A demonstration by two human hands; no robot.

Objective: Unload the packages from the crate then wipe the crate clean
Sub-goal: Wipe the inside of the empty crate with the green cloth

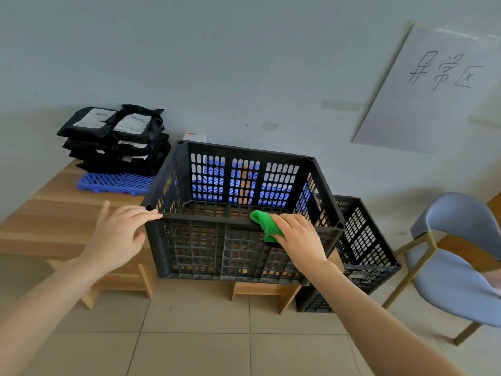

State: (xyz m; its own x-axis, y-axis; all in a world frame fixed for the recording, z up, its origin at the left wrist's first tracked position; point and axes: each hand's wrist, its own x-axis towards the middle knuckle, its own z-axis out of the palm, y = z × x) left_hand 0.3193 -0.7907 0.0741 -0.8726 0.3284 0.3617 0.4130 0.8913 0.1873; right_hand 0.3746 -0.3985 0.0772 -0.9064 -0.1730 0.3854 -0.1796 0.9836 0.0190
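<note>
The empty crate [217, 253] on the wooden table [67, 213] is steadied at its near left corner by the left hand [122, 229], fingers straight, while the right hand [298, 237], clenched around a green cloth [264, 222], presses it on the near rim for wiping; the packages [116, 139] sit stacked behind the crate's left side.

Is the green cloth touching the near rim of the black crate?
Touching. The head view shows the green cloth draped over the near rim of the black crate, and the right hand holds it there.
</note>
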